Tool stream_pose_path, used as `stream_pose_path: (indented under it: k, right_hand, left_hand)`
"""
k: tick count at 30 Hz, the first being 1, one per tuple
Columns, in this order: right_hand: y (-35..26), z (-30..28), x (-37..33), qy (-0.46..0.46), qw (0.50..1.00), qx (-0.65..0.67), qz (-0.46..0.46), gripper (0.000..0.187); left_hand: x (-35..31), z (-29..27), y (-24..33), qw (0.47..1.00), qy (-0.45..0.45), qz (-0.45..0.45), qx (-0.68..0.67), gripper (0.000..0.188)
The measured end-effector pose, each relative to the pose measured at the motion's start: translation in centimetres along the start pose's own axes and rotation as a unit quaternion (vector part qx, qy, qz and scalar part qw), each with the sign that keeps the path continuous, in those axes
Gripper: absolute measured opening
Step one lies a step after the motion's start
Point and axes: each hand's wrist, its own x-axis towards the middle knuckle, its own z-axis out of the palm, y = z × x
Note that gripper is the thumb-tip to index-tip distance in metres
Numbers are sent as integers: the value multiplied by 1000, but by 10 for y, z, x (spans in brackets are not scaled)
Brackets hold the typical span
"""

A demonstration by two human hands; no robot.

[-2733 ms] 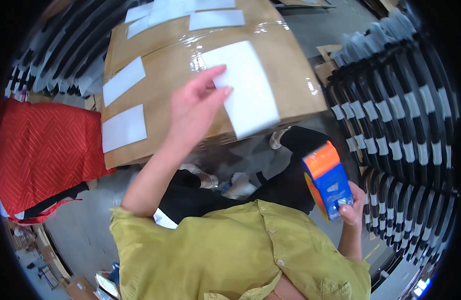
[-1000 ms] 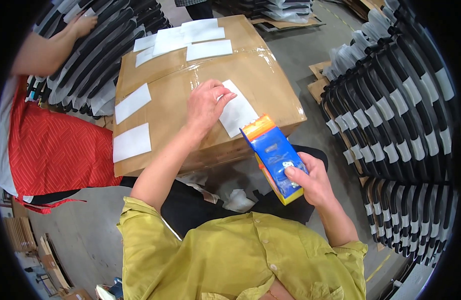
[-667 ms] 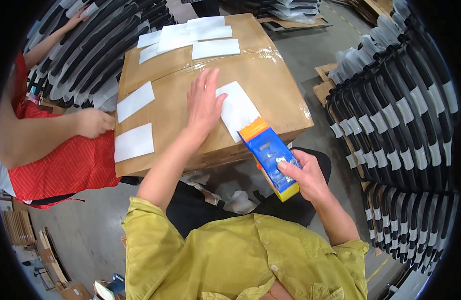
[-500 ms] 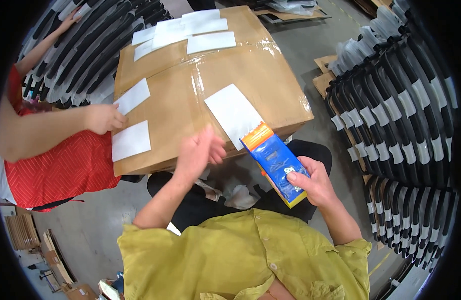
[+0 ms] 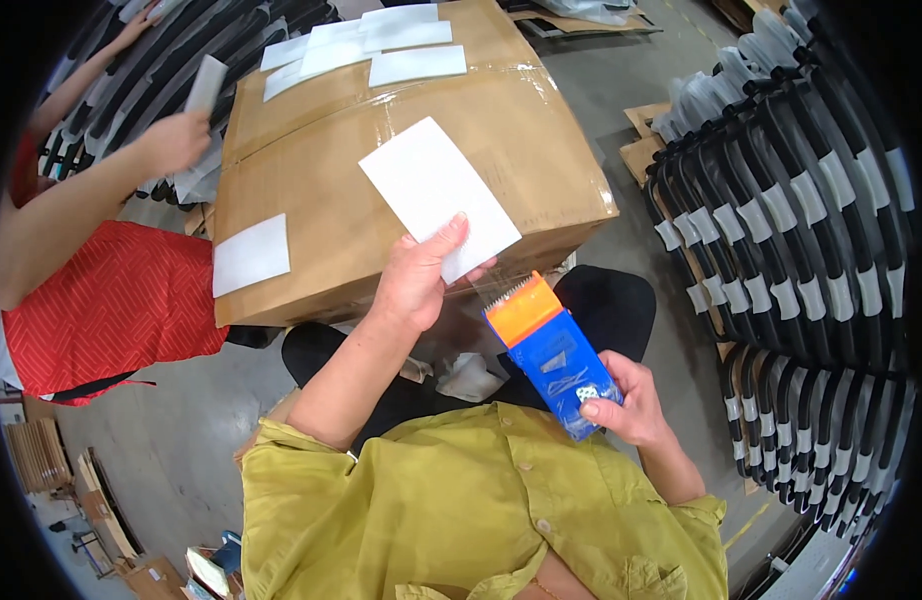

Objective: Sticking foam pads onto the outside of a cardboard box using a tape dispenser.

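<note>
far left, a red cloth (image 5: pixel 111 310), and above it a co-worker's hand (image 5: pixel 176 145) gripping a white slip (image 5: pixel 207 84), blurred. next comes the cardboard box (image 5: pixel 321 180), a flat white piece (image 5: pixel 252 255) lying at its left edge and a cluster of pale pieces (image 5: pixel 334 47) at its far end. now to the middle: the left hand (image 5: pixel 411 288) has the white sheet (image 5: pixel 431 190) pinched at its near end, thumb on top, fingers tucked beneath, the rest reaching out over the box top; whether it touches the box, i can't tell. it looks light and lies flat without sagging, so probably fairly stiff, perhaps easily creased; a gentle pinch along an edge should do. just right of it, the blue and orange tape dispenser (image 5: pixel 561 350), gripped in the right hand (image 5: pixel 633 400), thumb across its face, toothed end up towards the sheet. bulky but likely a one-hand load; best held low, clear of those teeth. and far right, black bent tubes (image 5: pixel 771 225) stand in stacked rows, wrapped in white bands.
</note>
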Motion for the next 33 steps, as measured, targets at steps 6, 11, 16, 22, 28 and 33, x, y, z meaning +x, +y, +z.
stream_pose_path:
  k: [6, 11, 16, 22, 28, 33]
  right_hand:
    - [-3, -4, -9, 5, 1000, 14, -7, 37]
    - [-1, -4, 5, 30, 992, 100, 63, 33]
    - [20, -3, 39, 80, 990, 63, 93, 33]
    - [24, -19, 8, 150, 975, 154, 51, 34]
    - [39, -18, 18, 172, 966, 163, 100, 36]
    - [37, -8, 21, 189, 958, 151, 153, 37]
  left_hand:
    - [-9, 18, 8, 1000, 5, -13, 8, 32]
    - [-46, 40, 8, 914, -44, 257, 309, 17]
    - [-91, 78, 5, 480, -314, 679, 457, 12]
    - [-18, -56, 117, 358, 111, 570, 731, 37]
    - [71, -193, 202, 290, 259, 346, 854, 40]
    - [123, -231, 204, 439, 294, 64, 846, 53]
